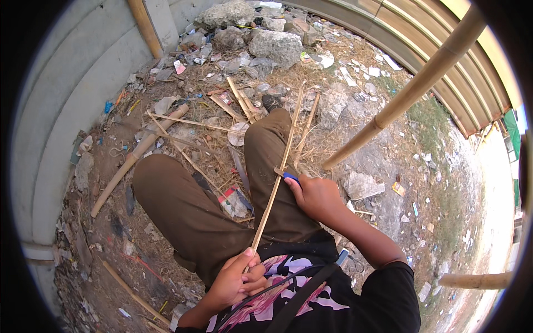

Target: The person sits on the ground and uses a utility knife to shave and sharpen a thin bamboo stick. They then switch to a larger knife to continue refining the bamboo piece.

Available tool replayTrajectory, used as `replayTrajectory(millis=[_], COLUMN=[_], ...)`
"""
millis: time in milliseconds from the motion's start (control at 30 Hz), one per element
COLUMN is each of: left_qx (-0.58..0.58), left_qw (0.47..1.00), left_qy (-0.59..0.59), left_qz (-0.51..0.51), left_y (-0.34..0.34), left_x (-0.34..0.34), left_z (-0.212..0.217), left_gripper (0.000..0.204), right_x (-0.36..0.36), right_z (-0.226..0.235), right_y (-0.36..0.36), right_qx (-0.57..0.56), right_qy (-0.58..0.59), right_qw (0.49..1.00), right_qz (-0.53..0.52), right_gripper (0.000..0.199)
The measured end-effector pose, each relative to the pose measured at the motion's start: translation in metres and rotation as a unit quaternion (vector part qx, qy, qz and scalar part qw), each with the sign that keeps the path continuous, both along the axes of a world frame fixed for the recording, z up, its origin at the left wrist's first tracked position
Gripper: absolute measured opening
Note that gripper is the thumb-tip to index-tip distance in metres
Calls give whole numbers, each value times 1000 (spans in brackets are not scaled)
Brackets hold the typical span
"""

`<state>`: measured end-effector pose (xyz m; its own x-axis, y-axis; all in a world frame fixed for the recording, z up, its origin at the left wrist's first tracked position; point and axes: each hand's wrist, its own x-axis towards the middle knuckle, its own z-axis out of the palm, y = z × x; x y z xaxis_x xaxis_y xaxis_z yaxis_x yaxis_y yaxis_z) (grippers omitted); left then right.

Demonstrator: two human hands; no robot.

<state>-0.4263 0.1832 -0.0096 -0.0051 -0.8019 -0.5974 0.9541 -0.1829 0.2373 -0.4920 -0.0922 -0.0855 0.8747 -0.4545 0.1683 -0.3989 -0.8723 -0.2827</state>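
Outdoors, hands (236, 277) gripping bamboo strip (276, 183)

Outdoor yard, littered dirt (388, 161), bamboo poles (411, 91)

Tan bamboo strip (276, 180), blue-handled knife (290, 176)

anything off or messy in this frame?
Yes, the ground is littered: paper and plastic scraps, bamboo offcuts and rubble beyond the knees. The work itself looks orderly: left hand grips the near end of a thin bamboo strip, right hand holds a blue-handled knife against it.
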Motion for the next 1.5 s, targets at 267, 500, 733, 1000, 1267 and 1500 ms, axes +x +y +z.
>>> replayTrajectory(millis=[267,500,733,1000,1267,1500], left_qx=[-2,13,-10,2,20,-24], left_qw=[1000,998,994,999,991,995], left_qy=[26,33,96,28,118,90], left_qz=[12,44,41,28,64,24], left_y=[6,6,4,15,13,11], left_x=[0,-3,-1,-2,3,7], left_z=[-3,3,-4,3,-2,-8], left_gripper=[33,34,34,34,35,36], right_x=[2,2,20,37,16,34], right_z=[-3,-4,-23,-60,-37,-41], right_y=[-22,-12,-38,-84,-33,-52], right_qx=[7,40,40,105,225,46], right_qy=[50,40,30,54,-71,-28], right_qw=[999,996,999,990,971,999], right_qz=[-18,64,13,-82,-50,3], right_gripper=[56,55,55,65,54,52])
